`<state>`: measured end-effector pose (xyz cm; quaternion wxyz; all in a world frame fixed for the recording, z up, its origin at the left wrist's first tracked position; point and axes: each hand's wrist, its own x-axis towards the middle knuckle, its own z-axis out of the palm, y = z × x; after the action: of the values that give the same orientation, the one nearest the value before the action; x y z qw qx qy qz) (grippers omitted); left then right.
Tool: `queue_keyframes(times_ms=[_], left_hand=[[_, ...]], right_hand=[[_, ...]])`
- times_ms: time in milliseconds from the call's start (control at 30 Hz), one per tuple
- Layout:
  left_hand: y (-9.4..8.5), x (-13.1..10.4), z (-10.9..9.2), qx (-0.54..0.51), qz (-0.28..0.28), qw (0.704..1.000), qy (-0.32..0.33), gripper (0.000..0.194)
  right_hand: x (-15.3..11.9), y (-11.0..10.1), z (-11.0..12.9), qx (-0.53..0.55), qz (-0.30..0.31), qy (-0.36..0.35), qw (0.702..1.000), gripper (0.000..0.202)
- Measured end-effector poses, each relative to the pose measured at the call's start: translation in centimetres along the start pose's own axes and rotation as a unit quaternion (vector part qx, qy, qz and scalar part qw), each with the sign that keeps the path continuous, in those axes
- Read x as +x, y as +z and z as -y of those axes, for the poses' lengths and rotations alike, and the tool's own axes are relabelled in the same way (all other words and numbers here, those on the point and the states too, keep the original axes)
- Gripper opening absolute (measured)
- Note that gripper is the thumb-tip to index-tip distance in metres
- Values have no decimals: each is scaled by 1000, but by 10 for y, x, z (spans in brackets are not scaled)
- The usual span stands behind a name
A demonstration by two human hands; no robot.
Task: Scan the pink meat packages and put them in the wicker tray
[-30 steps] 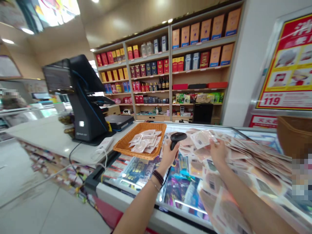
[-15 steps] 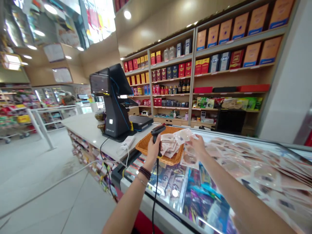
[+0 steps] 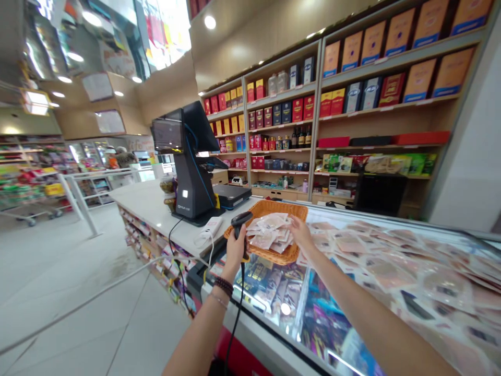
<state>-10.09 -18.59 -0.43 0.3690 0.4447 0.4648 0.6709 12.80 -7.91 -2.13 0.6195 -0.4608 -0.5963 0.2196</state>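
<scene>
Largest first. Glass-topped case (image 3: 274, 292), lower centre to right of frame: smooth top, so I judge anything nudged on it could slide. Spread packets (image 3: 385, 261), right of frame: loose, overlapping flat pieces; the right forearm reaches across in front of them, and a low sweep could drag some out of place.

Wicker basket (image 3: 274, 257), centre of frame, stands at the case's far left end. Risk: a knock from either hand could shift it. White packets (image 3: 270, 230) lie heaped inside it; slick-looking film and careless stacking might let the top ones slip over the rim.

Hands are apart. Left hand (image 3: 235, 246) is wrapped around the handle of a black scanner (image 3: 240, 219), just left of the basket. Right hand (image 3: 302, 234) has its fingertips at the heap's right edge; cannot tell whether they pinch a packet.

Smallest: black cable (image 3: 235, 318), hanging beside the left forearm; a snag could tug the scanner.
</scene>
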Motion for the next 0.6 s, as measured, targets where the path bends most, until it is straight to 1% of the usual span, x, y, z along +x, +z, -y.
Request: queue_keyframes(times_ms=[67,133,200,267,400,467,533,600], left_hand=[[4,-4,0,6,7,1000,2,73],[12,-9,-2,5,18,1000,4,72],[24,-14,-4,1,38,999,5,71],[40,-19,-8,-6,70,998,10,71],[81,-32,-18,-23,132,991,21,69],[104,-40,-21,-33,157,987,26,67],[128,-50,-22,-47,186,981,29,65],[151,-61,-20,-55,211,975,28,64]], right_hand=[[-4,-30,0,8,-17,3,1000,36],[-10,-66,0,10,-36,15,999,30],[-17,-108,1,-14,-61,11,998,25],[-25,-152,1,-49,-92,13,994,23],[-42,-239,-1,-133,-169,27,976,24],[-51,-277,-1,-176,-197,38,964,25],[-59,-305,-3,-208,-206,48,955,27],[-68,-321,-5,-236,-196,58,950,30]])
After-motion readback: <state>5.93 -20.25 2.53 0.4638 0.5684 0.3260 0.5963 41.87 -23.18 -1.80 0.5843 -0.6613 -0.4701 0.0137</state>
